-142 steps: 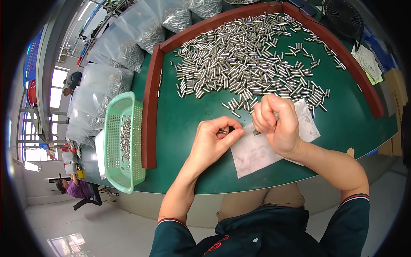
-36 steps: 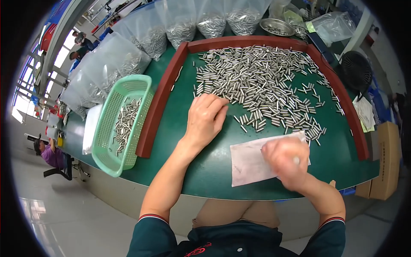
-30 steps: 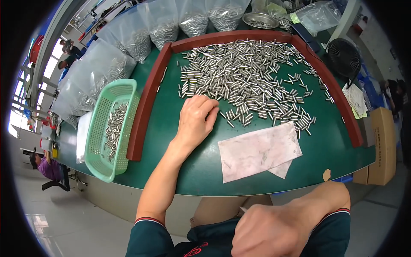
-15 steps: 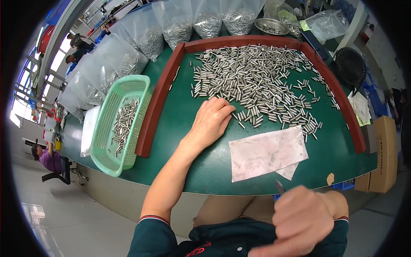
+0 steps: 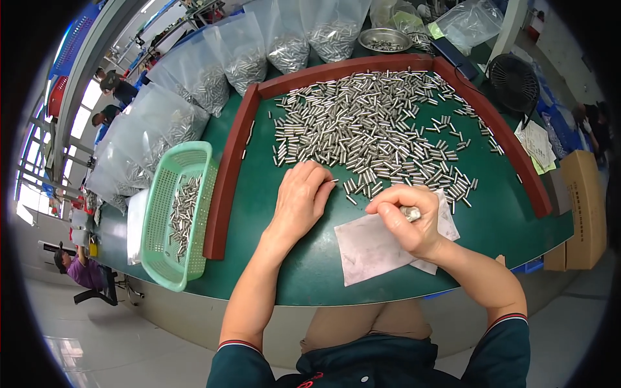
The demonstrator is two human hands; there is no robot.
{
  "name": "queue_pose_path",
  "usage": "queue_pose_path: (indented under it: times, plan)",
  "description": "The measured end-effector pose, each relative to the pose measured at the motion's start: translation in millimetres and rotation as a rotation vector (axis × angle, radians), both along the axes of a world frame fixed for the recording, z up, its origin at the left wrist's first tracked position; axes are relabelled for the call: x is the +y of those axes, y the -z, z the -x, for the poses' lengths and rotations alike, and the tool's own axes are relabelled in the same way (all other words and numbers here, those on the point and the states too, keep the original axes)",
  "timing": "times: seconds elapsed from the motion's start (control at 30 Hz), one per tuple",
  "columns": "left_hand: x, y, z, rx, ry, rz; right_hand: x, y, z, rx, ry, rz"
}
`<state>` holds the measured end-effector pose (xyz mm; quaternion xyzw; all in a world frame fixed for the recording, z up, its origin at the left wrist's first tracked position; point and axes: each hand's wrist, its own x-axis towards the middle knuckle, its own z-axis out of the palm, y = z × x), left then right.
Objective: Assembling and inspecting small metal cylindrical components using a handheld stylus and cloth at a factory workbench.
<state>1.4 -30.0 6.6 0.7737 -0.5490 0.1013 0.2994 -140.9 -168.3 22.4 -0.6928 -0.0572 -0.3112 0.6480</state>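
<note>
My left hand (image 5: pixel 299 199) rests on the green table, thumb and forefinger pinched on a small metal pin (image 5: pixel 334 180) that pokes out past the fingertips. To the right, my right hand (image 5: pixel 409 220) is closed round a slim tool with a pale, rounded end (image 5: pixel 411 213); the rest of this tool is hidden by the fingers. Beneath that hand lies a stained white cloth (image 5: pixel 362 252). Just beyond both hands spreads a wide pile of shiny metal pins (image 5: pixel 362 123).
A dark red wooden frame (image 5: pixel 223 187) borders the pile. Left of it stands a green plastic basket (image 5: pixel 147 239) holding more pins. Clear bags of pins (image 5: pixel 239 61), a metal bowl (image 5: pixel 385 40) and a black fan (image 5: pixel 513 81) line the far edges. Cardboard boxes (image 5: pixel 585 213) stand right.
My right hand has come up from near my body to over the cloth, with the tool in it. A pin now shows in my left fingertips. The whole view has shifted slightly.
</note>
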Motion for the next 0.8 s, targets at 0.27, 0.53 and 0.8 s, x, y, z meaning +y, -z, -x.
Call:
queue_pose_path:
  times: [0.27,0.53,0.8]
  plan:
    - [0.5,7.3,-4.3,0.053,-0.025,0.066,25.1,-7.6,9.6,-0.151,-0.073,0.655]
    - [-1.5,3.4,-2.5,0.049,-0.059,0.109,33.4,5.5,13.4,-0.146,-0.158,0.808]
    - [3.2,3.2,-3.5,0.046,-0.041,0.107,28.6,-93.2,64.5,0.196,-1.01,-0.862]
